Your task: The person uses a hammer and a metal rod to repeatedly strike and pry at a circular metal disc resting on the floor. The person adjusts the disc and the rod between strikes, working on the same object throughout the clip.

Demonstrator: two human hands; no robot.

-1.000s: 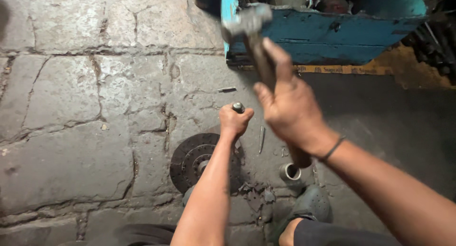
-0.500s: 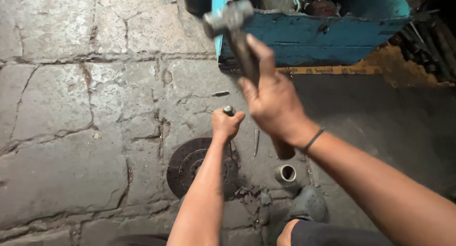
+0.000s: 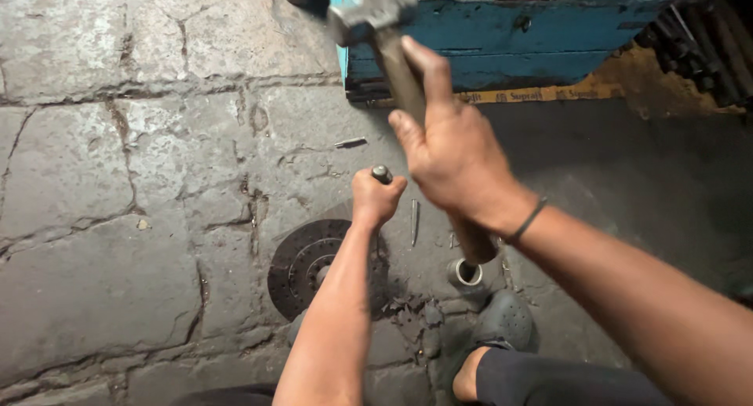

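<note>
View from above of two bare arms reaching forward over a cracked stone floor. The right hand is raised, fingers wrapped tight around the wooden handle of a hammer, whose metal head is lifted toward the far edge of the floor, in front of a blue wooden box. The left hand, arm extended straight, is fisted around an upright metal punch, its top showing above the fist. Just beneath lies a dark round clutch disc flat on the floor. A small metal ring sits near the grey shoe.
</note>
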